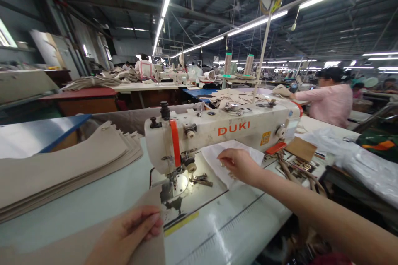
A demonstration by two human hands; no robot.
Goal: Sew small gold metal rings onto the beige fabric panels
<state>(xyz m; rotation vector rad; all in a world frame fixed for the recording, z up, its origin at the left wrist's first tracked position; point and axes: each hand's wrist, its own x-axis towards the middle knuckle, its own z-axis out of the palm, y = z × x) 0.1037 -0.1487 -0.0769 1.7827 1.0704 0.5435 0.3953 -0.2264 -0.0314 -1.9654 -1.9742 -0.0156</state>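
My left hand (137, 232) is closed in a pinch on the edge of a beige fabric panel (146, 205), which lies on the table in front of the needle area of a white sewing machine (211, 130). Under the machine's arm, my right hand (241, 165) is over a white sheet (214, 157). Its fingertips are pressed together, and whatever they hold is too small to make out. A few small pale bits lie on the sheet beneath that hand. Beside the needle plate (181, 184) sits a small metal attachment (200, 179).
Stacked beige panels (93, 159) lie at left. A brown card (301, 149), scissors (304, 166) and fabric strips (284, 167) are right of the machine, with clear plastic (351, 157) beyond. A thread stand (264, 45) rises behind. A person in pink (331, 101) sits at right.
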